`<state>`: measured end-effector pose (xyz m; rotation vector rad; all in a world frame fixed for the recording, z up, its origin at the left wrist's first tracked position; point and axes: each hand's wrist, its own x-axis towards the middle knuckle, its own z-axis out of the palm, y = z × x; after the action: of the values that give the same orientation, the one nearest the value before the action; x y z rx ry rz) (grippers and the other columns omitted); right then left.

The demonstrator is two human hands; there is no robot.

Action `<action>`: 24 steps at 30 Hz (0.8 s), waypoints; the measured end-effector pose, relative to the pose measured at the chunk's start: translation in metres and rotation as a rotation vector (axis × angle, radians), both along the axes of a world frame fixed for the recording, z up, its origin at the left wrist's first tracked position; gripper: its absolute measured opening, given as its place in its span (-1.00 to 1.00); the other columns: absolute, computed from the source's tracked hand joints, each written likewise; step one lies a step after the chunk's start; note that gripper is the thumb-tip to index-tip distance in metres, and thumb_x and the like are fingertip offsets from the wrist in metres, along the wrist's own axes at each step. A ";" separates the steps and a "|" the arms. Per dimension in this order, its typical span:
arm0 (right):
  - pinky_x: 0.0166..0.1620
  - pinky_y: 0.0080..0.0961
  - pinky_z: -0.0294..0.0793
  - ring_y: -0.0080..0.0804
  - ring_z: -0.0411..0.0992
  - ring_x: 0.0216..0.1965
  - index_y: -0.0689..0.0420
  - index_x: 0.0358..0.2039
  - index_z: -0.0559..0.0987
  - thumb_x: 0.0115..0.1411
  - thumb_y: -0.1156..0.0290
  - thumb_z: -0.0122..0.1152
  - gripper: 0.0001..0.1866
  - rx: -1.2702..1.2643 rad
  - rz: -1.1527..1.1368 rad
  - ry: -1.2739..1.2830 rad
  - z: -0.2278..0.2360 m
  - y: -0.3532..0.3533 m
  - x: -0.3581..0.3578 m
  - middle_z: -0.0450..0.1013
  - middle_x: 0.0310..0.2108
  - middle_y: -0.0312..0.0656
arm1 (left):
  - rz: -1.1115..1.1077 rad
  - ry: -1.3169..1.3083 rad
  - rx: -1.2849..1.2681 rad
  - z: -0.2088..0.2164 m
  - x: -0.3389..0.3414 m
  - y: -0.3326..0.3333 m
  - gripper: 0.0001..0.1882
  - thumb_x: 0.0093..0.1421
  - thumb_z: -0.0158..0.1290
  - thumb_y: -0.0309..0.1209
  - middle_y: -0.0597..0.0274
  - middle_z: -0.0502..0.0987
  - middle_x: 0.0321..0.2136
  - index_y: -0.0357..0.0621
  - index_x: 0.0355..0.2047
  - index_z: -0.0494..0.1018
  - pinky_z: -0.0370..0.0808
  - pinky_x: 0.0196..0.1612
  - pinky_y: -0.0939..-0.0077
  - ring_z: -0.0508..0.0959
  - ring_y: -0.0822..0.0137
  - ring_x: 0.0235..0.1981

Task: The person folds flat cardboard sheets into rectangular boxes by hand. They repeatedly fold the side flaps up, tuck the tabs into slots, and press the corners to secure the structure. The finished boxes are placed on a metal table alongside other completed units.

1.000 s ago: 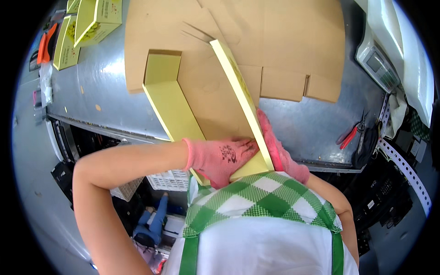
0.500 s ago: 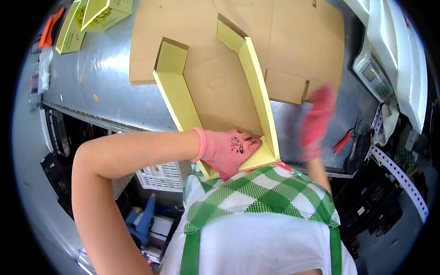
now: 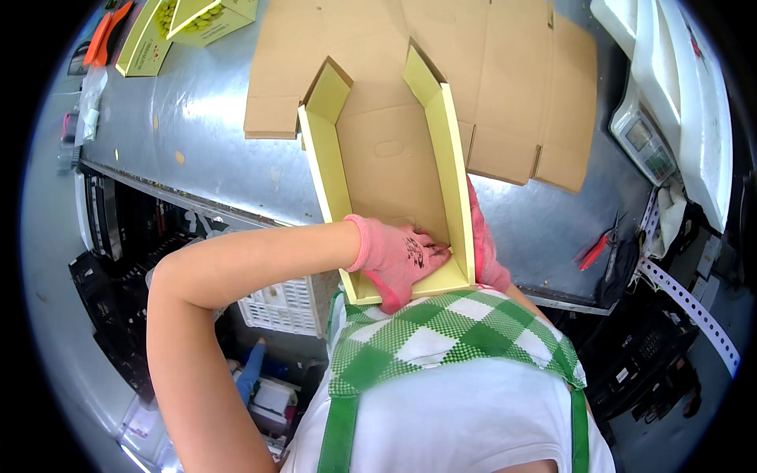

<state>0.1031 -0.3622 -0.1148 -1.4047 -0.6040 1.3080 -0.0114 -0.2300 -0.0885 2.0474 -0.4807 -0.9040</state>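
A grey metal worktable [image 3: 197,118] fills the upper part of the view, and a large flat sheet of brown cardboard [image 3: 505,87] lies spread across it. On that sheet stands a half-formed yellow-edged carton [image 3: 390,158], a long open trough with brown inner faces; its long axis runs from the person's chest straight away across the table, the open far end pointing at the far edge and the near end hanging just over the table's front edge. The left hand [image 3: 398,260], in a pink glove, reaches inside the near end with fingers spread flat and pressed against the carton's floor and right wall. The right hand [image 3: 482,252], also pink-gloved, lies flat against the outside of the right wall, mostly hidden behind it, so how far its fingers spread cannot be told. To the right, near the table's front edge, lies a red-handled cutter [image 3: 591,252].
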 end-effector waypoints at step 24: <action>0.27 -0.43 0.05 -0.32 0.12 0.24 0.24 0.27 0.11 0.29 -0.06 -0.08 -0.26 0.229 -0.306 -0.099 0.001 0.078 0.106 0.15 0.22 -0.09 | 1.225 -0.947 0.215 0.058 0.017 0.107 -0.28 -0.05 0.26 -0.23 0.02 0.32 0.06 -0.18 0.11 0.28 0.20 0.19 0.20 0.32 0.05 0.09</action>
<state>0.2087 -0.2844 -0.1134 -1.3175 -0.5602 0.9022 0.0056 -0.1235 -0.0310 2.2920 0.4501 0.7900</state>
